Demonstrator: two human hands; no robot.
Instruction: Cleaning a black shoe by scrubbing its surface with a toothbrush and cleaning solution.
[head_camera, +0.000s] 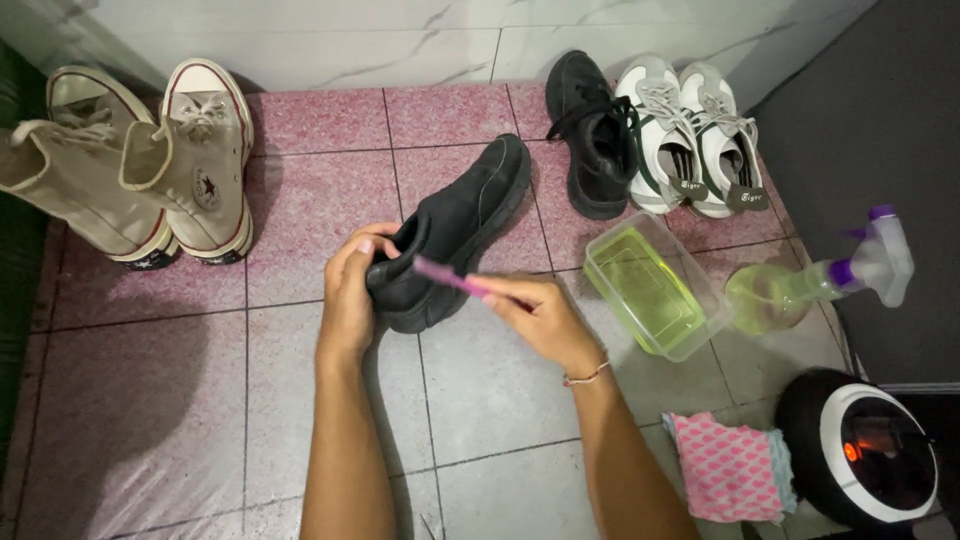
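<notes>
Left hand fingers wrap the black shoe's heel; right hand fingers pinch a pink brush.

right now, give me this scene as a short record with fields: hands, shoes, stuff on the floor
left hand: left hand grips the heel end of a black shoe, tilted off the floor
right hand: right hand holds a pink brush against the shoe's side
other shoes: second black shoe and white sneakers by the wall; cream high-tops at left
liquids: clear tub of yellowish liquid, spray bottle lying beside it
cloth: pink patterned cloth, lower right
floor: tiled floor
</notes>
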